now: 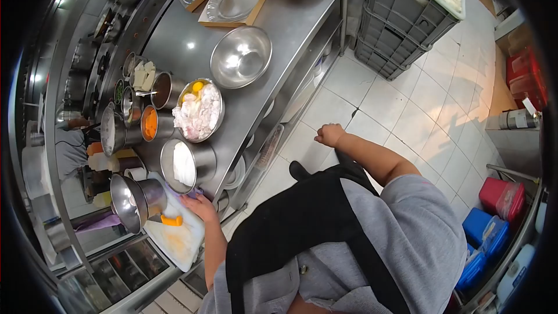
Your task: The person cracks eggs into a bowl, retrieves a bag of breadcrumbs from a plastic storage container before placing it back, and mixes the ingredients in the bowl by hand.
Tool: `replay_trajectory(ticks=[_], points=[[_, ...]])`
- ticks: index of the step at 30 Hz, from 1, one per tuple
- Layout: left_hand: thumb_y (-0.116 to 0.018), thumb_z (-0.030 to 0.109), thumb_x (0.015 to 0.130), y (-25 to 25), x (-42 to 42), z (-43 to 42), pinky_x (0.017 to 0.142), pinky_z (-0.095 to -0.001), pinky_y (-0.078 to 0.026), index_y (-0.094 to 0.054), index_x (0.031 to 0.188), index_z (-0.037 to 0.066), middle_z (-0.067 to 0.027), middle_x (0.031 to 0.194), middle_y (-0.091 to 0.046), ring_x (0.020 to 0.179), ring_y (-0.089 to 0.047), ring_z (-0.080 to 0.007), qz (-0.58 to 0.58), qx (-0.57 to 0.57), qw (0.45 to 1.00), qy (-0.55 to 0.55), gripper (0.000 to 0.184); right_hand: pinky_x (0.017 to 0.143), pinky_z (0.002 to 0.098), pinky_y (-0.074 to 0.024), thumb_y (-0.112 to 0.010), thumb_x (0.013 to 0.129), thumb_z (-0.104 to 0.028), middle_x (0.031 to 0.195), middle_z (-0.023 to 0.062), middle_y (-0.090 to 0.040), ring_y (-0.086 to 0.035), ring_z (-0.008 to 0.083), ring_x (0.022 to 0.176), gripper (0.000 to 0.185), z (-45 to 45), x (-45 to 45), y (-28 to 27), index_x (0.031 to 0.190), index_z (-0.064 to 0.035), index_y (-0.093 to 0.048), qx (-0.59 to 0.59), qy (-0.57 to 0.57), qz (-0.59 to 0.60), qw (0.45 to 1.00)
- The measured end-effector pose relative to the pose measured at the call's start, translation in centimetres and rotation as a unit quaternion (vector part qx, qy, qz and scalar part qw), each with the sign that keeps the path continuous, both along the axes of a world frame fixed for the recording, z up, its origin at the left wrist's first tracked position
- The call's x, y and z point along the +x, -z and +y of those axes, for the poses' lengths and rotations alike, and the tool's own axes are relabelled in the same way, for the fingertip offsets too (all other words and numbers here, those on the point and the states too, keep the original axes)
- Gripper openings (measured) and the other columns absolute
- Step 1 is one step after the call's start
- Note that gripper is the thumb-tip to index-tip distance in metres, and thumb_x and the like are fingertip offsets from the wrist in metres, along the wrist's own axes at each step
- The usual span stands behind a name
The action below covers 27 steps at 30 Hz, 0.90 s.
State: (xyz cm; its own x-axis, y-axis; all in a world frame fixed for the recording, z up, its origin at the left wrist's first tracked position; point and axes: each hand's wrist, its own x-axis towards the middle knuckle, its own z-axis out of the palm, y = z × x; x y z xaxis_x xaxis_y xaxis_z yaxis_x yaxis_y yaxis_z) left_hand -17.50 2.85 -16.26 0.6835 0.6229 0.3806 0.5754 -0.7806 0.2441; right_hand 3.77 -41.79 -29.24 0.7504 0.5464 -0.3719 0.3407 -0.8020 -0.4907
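My left hand (200,206) rests at the edge of the white cutting board (189,250), fingers stretched out, beside a strip of something purple I cannot make out. On the board lies an orange vegetable piece (171,220). Just beyond that hand stands a deep steel pot (207,166) with something white inside. Farther along the counter is a steel bowl (221,117) of pale raw meat (197,110) with egg yolks (198,86). Out over the floor, away from the counter, my right hand (330,135) is closed with its fingers curled; nothing shows in it.
The steel counter (180,38) also bears a shiny bowl (241,58), foil trays (237,0), a bagged bowl and several steel containers. Grey crates (401,17) stand across the tiled floor (383,116). Blue tubs (479,229) and a red tub (501,199) are at right.
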Motion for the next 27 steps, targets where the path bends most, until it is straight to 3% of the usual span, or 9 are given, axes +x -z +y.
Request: replay_trajectory(ticks=[4,6,9,11,14,17,20,25,27], points=[[-0.048,0.003,0.083,-0.4,1.7,-2.2,0.107,-0.0451,-0.024,-0.031,0.129,-0.013,-0.0289,0.134,-0.033,0.123,-0.035,-0.0406,-0.2,-0.113,0.97,-0.074,0.051,0.071,0.0393,-0.0487,-0.06,0.076,-0.033,0.078,0.0156,-0.065,-0.062,0.0306,0.076,0.027,-1.9,1.9,7.3,0.084,-0.0069,-0.065,0.115,0.142,0.204,0.962],[-0.051,-0.002,0.079,-0.9,2.0,-7.6,0.104,-0.0438,-0.026,-0.031,0.128,-0.011,-0.0254,0.126,-0.038,0.116,-0.039,-0.0381,-0.229,-0.022,0.973,0.023,0.054,0.067,0.036,-0.0483,-0.063,0.076,-0.03,0.074,0.0116,-0.064,-0.06,0.0243,0.07,0.024,-2.0,2.7,12.2,0.081,-0.0067,-0.064,0.127,0.192,0.213,0.949],[-0.052,-0.009,0.069,0.5,1.5,-18.4,0.085,-0.0418,-0.036,-0.044,0.09,0.003,-0.0203,0.104,-0.046,0.096,-0.046,-0.0342,-0.069,-0.089,0.956,0.27,0.025,0.063,0.0315,-0.048,-0.065,0.076,-0.026,0.07,0.0064,-0.064,-0.058,0.0165,0.065,0.02,-2.0,4.9,14.3,0.08,-0.0062,-0.064,0.104,0.273,0.203,0.934],[-0.058,-0.003,0.071,3.4,3.3,-21.5,0.087,-0.0412,-0.039,-0.054,0.088,0.006,-0.0118,0.096,-0.058,0.096,-0.053,-0.0334,0.085,-0.289,0.814,0.497,0.02,0.063,0.0314,-0.0481,-0.065,0.077,-0.026,0.073,0.0061,-0.064,-0.058,0.0168,0.065,0.02,-2.1,6.7,16.7,0.083,-0.0069,-0.064,0.163,0.326,0.203,0.909],[-0.054,0.012,0.087,12.5,5.0,-21.8,0.082,-0.037,-0.045,-0.056,0.105,0.003,-0.0116,0.101,-0.06,0.091,-0.058,-0.0278,0.282,-0.438,0.767,0.375,0.02,0.062,0.0313,-0.0481,-0.065,0.077,-0.026,0.079,0.0066,-0.063,-0.058,0.0159,0.067,0.023,-1.2,10.1,20.4,0.091,-0.0078,-0.064,0.219,0.386,0.13,0.886],[-0.053,0.025,0.092,26.6,6.4,-17.3,0.072,-0.0297,-0.048,-0.055,0.116,0.012,-0.006,0.101,-0.061,0.082,-0.058,-0.016,0.343,-0.631,0.679,0.151,0.028,0.066,0.0325,-0.0477,-0.065,0.079,-0.028,0.093,0.0055,-0.063,-0.059,0.0163,0.076,0.037,0.1,14.6,21.5,0.11,-0.0094,-0.058,0.304,0.508,0.26,0.762],[-0.05,0.033,0.094,30.5,12.0,-16.5,0.078,-0.034,-0.047,-0.043,0.128,0.018,-0.0052,0.113,-0.056,0.092,-0.056,-0.0194,0.166,-0.779,0.593,-0.116,0.039,0.073,0.0342,-0.0471,-0.062,0.082,-0.027,0.109,0.0064,-0.058,-0.057,0.0185,0.086,0.048,1.7,18.3,19.9,0.125,-0.01,-0.049,0.395,0.573,0.293,0.655],[-0.047,0.036,0.095,36.2,17.4,-16.7,0.083,-0.0379,-0.047,-0.035,0.13,0.013,-0.0077,0.115,-0.051,0.095,-0.055,-0.024,-0.034,-0.784,0.59,-0.19,0.043,0.071,0.0328,-0.0474,-0.061,0.084,-0.025,0.111,0.0068,-0.057,-0.057,0.0183,0.087,0.052,5.1,22.4,21.7,0.129,-0.0076,-0.045,0.427,0.601,0.284,0.614],[-0.048,0.033,0.094,38.7,18.6,-15.7,0.083,-0.0381,-0.047,-0.038,0.125,0.009,-0.0079,0.113,-0.051,0.093,-0.055,-0.0243,-0.094,-0.804,0.545,-0.219,0.04,0.066,0.03,-0.0477,-0.062,0.083,-0.019,0.107,0.0057,-0.058,-0.057,0.0157,0.083,0.048,6.5,23.5,26.8,0.126,-0.0047,-0.047,0.446,0.567,0.203,0.662]])
